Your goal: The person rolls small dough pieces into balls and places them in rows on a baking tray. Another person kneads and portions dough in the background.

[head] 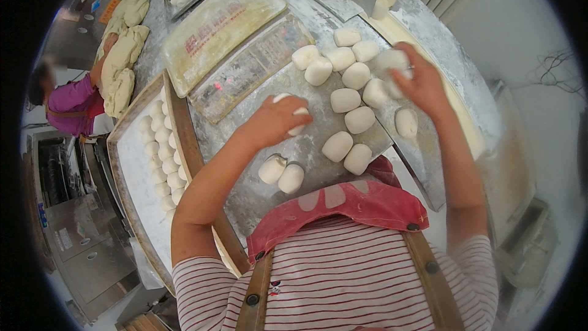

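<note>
My left hand (279, 121) curls over white dough pieces on the floured metal worktop (248, 165), and parts of two show between the fingers (298, 124). At the right, my right hand (420, 80) is blurred, with thumb and fingers around blurred dough pieces (392, 60). Several smooth, rounded dough pieces (345, 100) lie loosely between my hands. Another pair of dough pieces (291, 178) touches side by side nearer my body. One dough piece (406, 122) sits apart below my right hand.
A wooden-framed tray (133, 207) with rows of dough balls (161, 135) stands left. Beyond my left hand lie a yellowish plastic lid (225, 32) and a clear-topped box (252, 69). A person in purple (69, 101) touches large dough masses (124, 73) at the far left.
</note>
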`<state>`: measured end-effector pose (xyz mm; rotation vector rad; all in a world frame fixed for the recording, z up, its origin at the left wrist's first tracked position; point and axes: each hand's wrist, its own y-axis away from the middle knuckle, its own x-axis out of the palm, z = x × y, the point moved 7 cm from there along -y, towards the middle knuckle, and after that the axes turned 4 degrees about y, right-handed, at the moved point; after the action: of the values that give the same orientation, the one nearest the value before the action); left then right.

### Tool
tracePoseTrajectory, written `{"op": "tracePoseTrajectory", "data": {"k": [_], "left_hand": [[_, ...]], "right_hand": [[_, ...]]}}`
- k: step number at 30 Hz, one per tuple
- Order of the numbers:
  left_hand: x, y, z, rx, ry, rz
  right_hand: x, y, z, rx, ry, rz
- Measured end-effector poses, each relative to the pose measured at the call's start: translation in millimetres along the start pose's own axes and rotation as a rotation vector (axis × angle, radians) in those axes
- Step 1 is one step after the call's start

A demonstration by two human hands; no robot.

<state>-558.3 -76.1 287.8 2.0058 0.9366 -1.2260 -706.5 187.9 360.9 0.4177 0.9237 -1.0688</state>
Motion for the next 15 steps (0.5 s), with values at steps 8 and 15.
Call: {"op": "tracePoseTrajectory", "data": {"k": [8, 15], "left_hand": [[-17.5, 30.1, 32.3, -0.290, 0.008, -0.094], [-25.3, 35.7, 9.2, -0.267, -0.052, -0.160]], "right_hand": [[150.3, 23.1, 126.7, -0.501, -0.027, 0.460], [55.0, 34.2, 25.6, -0.255, -0.104, -0.023]]}}
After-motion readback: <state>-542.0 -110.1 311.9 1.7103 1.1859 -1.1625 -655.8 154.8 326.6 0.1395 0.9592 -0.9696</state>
